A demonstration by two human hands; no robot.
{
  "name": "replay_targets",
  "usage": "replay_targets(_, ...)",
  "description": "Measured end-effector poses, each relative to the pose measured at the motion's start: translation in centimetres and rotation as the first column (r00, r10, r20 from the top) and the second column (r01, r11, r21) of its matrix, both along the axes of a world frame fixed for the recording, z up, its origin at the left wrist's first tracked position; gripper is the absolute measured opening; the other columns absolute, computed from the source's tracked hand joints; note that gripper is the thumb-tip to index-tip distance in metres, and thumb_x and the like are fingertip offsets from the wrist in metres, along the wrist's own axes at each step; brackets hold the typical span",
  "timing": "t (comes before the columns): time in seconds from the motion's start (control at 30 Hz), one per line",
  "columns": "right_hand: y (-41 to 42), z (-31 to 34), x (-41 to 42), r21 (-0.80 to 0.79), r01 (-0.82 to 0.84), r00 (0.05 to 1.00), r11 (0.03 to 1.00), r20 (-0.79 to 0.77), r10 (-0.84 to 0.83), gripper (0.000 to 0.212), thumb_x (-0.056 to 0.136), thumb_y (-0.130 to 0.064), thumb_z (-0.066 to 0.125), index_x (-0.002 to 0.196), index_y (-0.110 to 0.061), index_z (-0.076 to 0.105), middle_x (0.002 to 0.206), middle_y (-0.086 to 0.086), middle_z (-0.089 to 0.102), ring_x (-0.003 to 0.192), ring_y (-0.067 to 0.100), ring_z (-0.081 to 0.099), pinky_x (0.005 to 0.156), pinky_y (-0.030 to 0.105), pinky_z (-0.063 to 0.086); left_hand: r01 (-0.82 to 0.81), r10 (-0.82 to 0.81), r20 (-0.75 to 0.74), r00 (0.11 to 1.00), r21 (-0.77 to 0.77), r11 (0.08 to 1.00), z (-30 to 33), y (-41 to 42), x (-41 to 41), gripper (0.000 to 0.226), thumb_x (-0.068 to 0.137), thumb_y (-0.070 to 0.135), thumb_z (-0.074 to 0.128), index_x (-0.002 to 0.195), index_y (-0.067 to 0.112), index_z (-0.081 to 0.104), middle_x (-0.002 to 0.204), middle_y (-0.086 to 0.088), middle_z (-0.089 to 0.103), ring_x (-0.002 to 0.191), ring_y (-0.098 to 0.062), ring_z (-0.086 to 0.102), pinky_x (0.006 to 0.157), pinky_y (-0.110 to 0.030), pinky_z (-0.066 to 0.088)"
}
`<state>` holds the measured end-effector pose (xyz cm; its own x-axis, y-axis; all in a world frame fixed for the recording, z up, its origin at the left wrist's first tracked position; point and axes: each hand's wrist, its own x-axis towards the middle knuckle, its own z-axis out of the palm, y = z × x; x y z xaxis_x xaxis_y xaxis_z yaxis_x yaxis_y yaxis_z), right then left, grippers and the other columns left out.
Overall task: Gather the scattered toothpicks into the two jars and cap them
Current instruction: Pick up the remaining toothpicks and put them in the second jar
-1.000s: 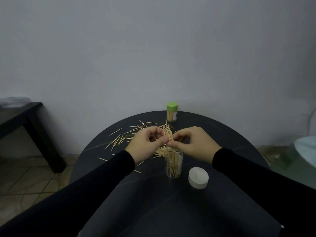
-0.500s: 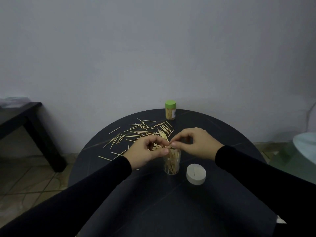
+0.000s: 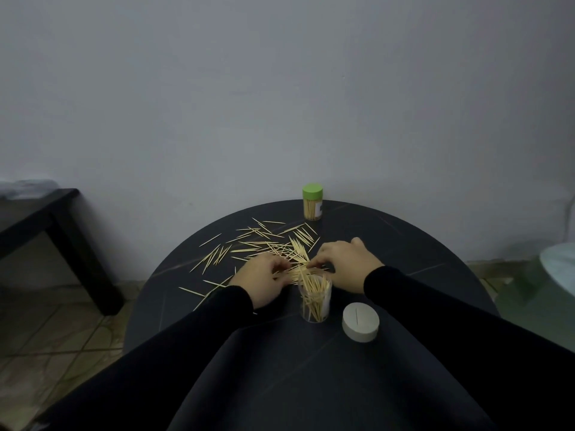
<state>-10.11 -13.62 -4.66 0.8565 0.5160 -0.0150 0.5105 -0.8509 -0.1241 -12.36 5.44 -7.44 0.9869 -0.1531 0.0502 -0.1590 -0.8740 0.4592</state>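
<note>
Now, head view, the only one given:

Step in hand: gathering, I judge. Both hands are down on the loose pile just beyond the open jar, collecting another bunch.

Left hand: on the table left of the open jar, fingers curled onto sticks at the near edge of the pile. It seems to pinch a few, but the fingertips are partly hidden, so how many is unclear.

Right hand: right of the pile, fingertips drawn together and meeting the left hand's over the same sticks, apparently nipping them.

Toothpicks: spread over the far-left part of the round table, thickest just beyond the hands, thinning toward the left edge.

Open jar: clear, upright, near side of the hands, partly filled with sticks leaning at angles, some poking above the rim.

White cap: lying on the table just right of and nearer than the open jar, not touching it.

Green jar: at the far edge, capped, with sticks inside; that one looks finished.

Progress: roughly halfway by my reckoning; many sticks are left out.

Next move: line up the pinched bunch, lift it over the open jar and drop it in end first, past the leaning sticks. The white cap comes last.
</note>
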Motion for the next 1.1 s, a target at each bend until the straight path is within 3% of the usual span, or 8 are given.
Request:
replay_targets(0.1, 0.7, 0.2, 0.1, -0.123, -0.071, 0.997, 0.99, -0.001, 0.072, 0.032, 0.096, -0.029, 0.051, 0.128, -0.034, 0.057, 0.13, -0.004, 0.054, 0.122, 0.018, 0.045, 0.107, 0.045, 0.022, 0.035, -0.046, 0.045, 0.998, 0.227, 0.973, 0.2, -0.6, -0.1, 0.029, 0.091, 0.044, 0.055, 0.116, 0.03, 0.063, 0.112, 0.007, 0.055, 0.104, -0.011, 0.051, 0.087, -0.03, 0.046)
replay_targets(0.2, 1.0, 0.1, 0.2, -0.208, -0.11, 0.99, 0.972, 0.061, 0.125, 0.027, 0.097, -0.027, 0.048, 0.12, -0.031, 0.063, 0.122, -0.003, 0.058, 0.116, 0.019, 0.047, 0.102, 0.043, 0.023, 0.017, -0.052, 0.101, 0.994, 0.319, 0.947, 0.7, -1.4, -0.1, 0.027, 0.093, 0.042, 0.052, 0.112, 0.03, 0.066, 0.111, 0.006, 0.059, 0.105, -0.015, 0.053, 0.086, -0.032, 0.047)
replay_targets(0.5, 1.0, -1.0, 0.4, -0.278, -0.096, 0.965, 0.956, 0.209, 0.158, 0.023, 0.098, -0.029, 0.047, 0.117, -0.025, 0.058, 0.118, -0.001, 0.06, 0.111, 0.02, 0.05, 0.101, 0.045, 0.027, 0.035, -0.111, 0.166, 0.98, 0.403, 0.914, 1.2, -1.9, 0.1, 0.023, 0.096, 0.034, 0.046, 0.103, 0.022, 0.065, 0.107, 0.002, 0.06, 0.105, -0.019, 0.054, 0.083, -0.034, 0.046)
replay_targets(0.73, 0.5, -1.0, 0.4, -0.341, -0.067, 0.968, 0.938, 0.207, 0.145, 0.024, 0.098, -0.031, 0.045, 0.118, -0.023, 0.057, 0.118, 0.0, 0.06, 0.111, 0.02, 0.051, 0.103, 0.046, 0.027, 0.016, -0.122, 0.211, 0.97, 0.446, 0.895, 1.5, -0.7, 0.8, 0.025, 0.097, 0.037, 0.048, 0.115, 0.027, 0.063, 0.116, 0.004, 0.054, 0.11, -0.017, 0.048, 0.083, -0.032, 0.045)
replay_targets(0.9, -0.4, -0.8, 0.1, -0.212, 0.005, 0.978, 0.977, 0.203, 0.039, 0.027, 0.099, -0.036, 0.043, 0.117, -0.025, 0.06, 0.116, -0.004, 0.06, 0.109, 0.017, 0.052, 0.104, 0.045, 0.025, -0.066, -0.045, 0.279, 0.959, 0.374, 0.925, 1.4, 0.3, 0.5, 0.022, 0.098, 0.035, 0.046, 0.11, 0.027, 0.063, 0.111, 0.006, 0.054, 0.106, -0.015, 0.05, 0.08, -0.031, 0.045)
replay_targets(1.1, -0.8, -0.2, -0.1, 0.177, 0.126, 0.984, 0.976, 0.099, -0.145, 0.016, 0.096, -0.034, 0.051, 0.108, -0.028, 0.06, 0.105, -0.01, 0.061, 0.099, 0.01, 0.055, 0.105, 0.039, 0.024, -0.142, 0.098, 0.354, 0.93, 0.102, 0.985, 1.9, -0.2, -0.2, 0.017, 0.098, 0.032, 0.045, 0.102, 0.023, 0.059, 0.101, 0.008, 0.057, 0.093, -0.014, 0.056, 0.079, -0.029, 0.045)
